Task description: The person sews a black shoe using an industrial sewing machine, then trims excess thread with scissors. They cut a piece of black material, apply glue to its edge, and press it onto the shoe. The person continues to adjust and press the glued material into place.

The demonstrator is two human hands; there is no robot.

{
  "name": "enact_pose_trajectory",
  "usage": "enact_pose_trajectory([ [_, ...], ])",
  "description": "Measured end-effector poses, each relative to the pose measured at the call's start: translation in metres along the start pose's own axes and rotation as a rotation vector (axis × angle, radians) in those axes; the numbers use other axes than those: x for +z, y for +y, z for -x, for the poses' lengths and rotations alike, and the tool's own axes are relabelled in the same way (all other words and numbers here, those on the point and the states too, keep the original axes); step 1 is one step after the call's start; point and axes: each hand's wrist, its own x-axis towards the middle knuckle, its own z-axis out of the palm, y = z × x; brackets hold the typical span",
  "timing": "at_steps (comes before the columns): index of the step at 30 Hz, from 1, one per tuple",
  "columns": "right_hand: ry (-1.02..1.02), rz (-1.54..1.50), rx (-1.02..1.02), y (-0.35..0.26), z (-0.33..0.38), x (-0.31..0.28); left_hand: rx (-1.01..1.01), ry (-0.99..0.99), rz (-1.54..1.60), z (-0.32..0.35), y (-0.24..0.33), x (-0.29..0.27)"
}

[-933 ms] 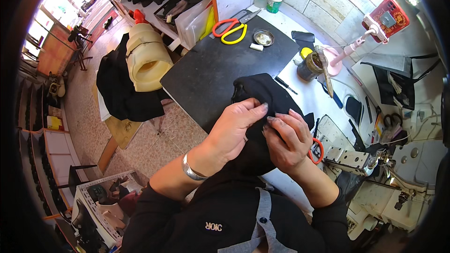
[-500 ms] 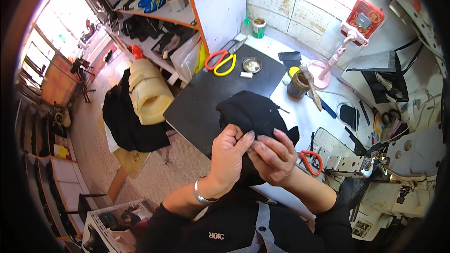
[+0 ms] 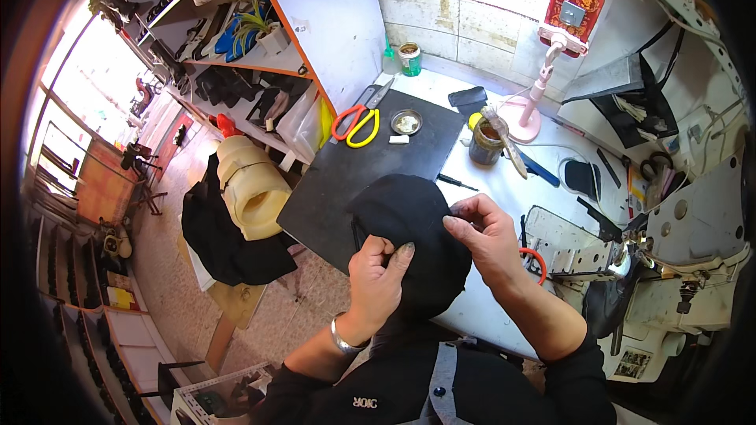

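A rounded piece of black cloth [image 3: 421,224] lies in front of me, partly over the dark mat. My left hand [image 3: 376,277] is closed at its near left side, thumb against the curled fingers, pinching the cloth. At the upper right edge of the cloth is my right hand [image 3: 487,234], fingertips and thumb pinched together. Whatever sits between those right fingertips is too small to make out. Just beyond the cloth, a thin black tool with a pointed shaft [image 3: 457,182] rests on the white tabletop.
Scissors [image 3: 360,123], a metal dish [image 3: 406,123] and a small white block [image 3: 399,140] lie on the black mat [image 3: 331,197]. A brush lies across a brown jar [image 3: 485,146]. A pink stand [image 3: 523,123] holds a phone. At right stands a sewing machine [image 3: 689,224]; foam rolls [image 3: 253,193] are left.
My hands, together before, are now apart: the right has moved right and up to the cloth's edge, the left slightly down. More of the cloth shows, and the view has shifted.
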Motion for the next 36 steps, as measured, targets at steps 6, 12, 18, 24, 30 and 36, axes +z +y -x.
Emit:
enact_pose_trajectory([
  [6, -0.034, -0.267, 0.16, 0.001, -0.007, 0.004, -0.012, -0.055, -0.036, 0.001, -0.002, -0.004],
  [12, 0.107, 0.459, -0.483, 0.006, -0.001, 0.006, 0.047, -0.104, -0.039, -0.001, -0.005, -0.004],
  [18, 0.138, 0.741, -0.732, 0.0, 0.004, 0.001, 0.067, -0.113, -0.003, -0.001, 0.001, 0.002],
  [24, 0.156, -0.063, 0.03, 0.026, 0.004, -0.008, 0.082, -0.076, 0.253, 0.005, 0.035, 0.004],
  [30, -0.064, -0.662, 0.235, 0.024, 0.01, -0.029, 0.172, -0.163, 0.057, -0.017, 0.046, -0.01],
  [36, -0.36, -0.474, 0.312, 0.001, 0.02, -0.02, 0.014, -0.377, -0.119, -0.032, 0.049, -0.012],
])
